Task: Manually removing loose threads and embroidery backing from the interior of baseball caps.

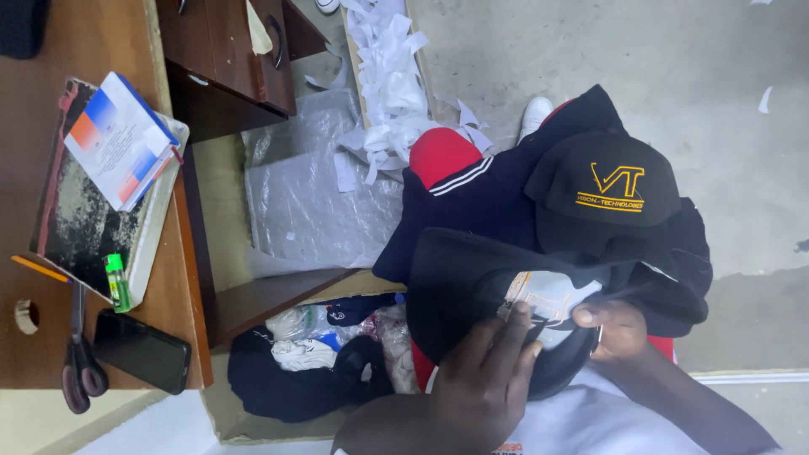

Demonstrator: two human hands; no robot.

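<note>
While the left hand [484, 379] presses its fingers on the inside of a black cap [489, 278] and the right hand [611, 329] pinches its rim, a second cap [602, 190] already rests on the lap above it, the work seemingly unfinished.

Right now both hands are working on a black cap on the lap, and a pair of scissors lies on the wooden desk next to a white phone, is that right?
Not quite: the phone is black, not white. The head view shows it lying on the wooden desk beside the scissors. The rest holds: the left hand and right hand are both on the black cap on the lap.
</note>
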